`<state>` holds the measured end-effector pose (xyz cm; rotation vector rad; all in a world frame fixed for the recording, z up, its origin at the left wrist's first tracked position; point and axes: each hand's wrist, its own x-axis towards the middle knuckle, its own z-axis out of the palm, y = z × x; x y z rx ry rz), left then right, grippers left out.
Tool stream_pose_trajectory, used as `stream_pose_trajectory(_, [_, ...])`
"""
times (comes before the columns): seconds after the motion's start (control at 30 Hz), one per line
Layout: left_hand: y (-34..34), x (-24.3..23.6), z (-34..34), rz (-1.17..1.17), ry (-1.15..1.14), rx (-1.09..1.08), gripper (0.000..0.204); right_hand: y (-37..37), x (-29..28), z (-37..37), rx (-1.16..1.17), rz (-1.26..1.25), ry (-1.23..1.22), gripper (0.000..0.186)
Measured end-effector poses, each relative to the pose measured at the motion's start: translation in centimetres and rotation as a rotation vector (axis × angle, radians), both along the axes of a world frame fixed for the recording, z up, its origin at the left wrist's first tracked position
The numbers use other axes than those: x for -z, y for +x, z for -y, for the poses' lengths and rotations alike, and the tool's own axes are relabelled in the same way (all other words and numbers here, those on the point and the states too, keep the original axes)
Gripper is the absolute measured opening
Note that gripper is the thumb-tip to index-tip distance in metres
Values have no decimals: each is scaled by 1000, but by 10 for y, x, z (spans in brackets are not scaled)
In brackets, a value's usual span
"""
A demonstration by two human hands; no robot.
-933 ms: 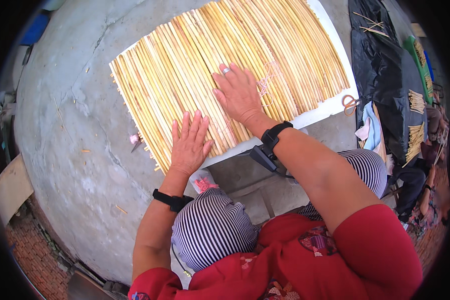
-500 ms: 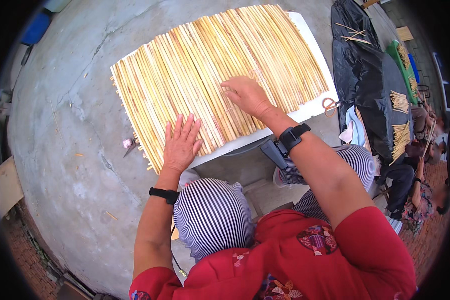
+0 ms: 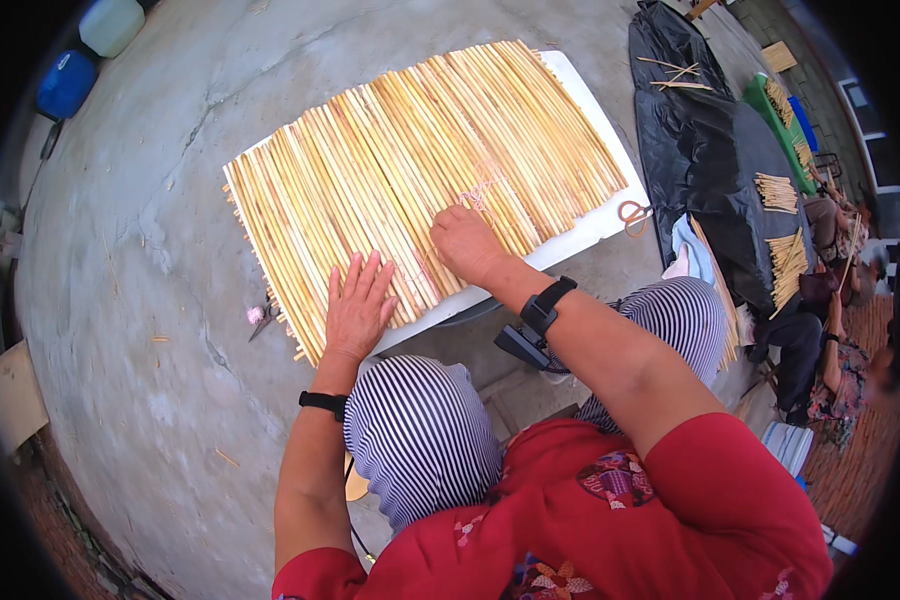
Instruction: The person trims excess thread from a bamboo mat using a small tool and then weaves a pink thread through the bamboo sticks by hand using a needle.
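A mat of pale yellow reed stalks (image 3: 390,140), laid side by side, covers most of a white board (image 3: 595,105) in front of me. My left hand (image 3: 358,305) lies flat on the mat's near left part, fingers spread, holding nothing. Closer to the middle of the near edge, my right hand (image 3: 467,245) rests on the stalks with its fingers curled in. Whatever those fingers may hold is hidden. A loose tangle of pink thread (image 3: 482,190) lies on the mat just beyond my right hand.
Scissors with orange handles (image 3: 633,212) lie by the board's right edge. Black plastic sheeting (image 3: 685,140) to the right carries bundles of short stalks (image 3: 788,265). A pink spool (image 3: 254,314) sits on the floor at left. Other people (image 3: 835,370) sit far right.
My right hand has moved nearer to me and its fingers have curled in. My left hand stays flat on the stalks. The whole view has shifted slightly.
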<state>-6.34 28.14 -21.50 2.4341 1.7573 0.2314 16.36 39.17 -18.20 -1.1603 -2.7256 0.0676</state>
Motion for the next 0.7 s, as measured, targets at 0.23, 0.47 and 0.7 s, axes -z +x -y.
stream_pose_trajectory(0.23, [-3,1,0,30,1,14,62,26,-40,-26,354,-451,-1066,16])
stream_pose_trajectory(0.47, [-26,-16,-2,275,-134,-8,57,49,-154,-19,309,-553,-1446,24])
stream_pose_trajectory(0.7, [-29,-114,-19,584,12,-299,45,85,-258,-12,173,-882,-1112,30])
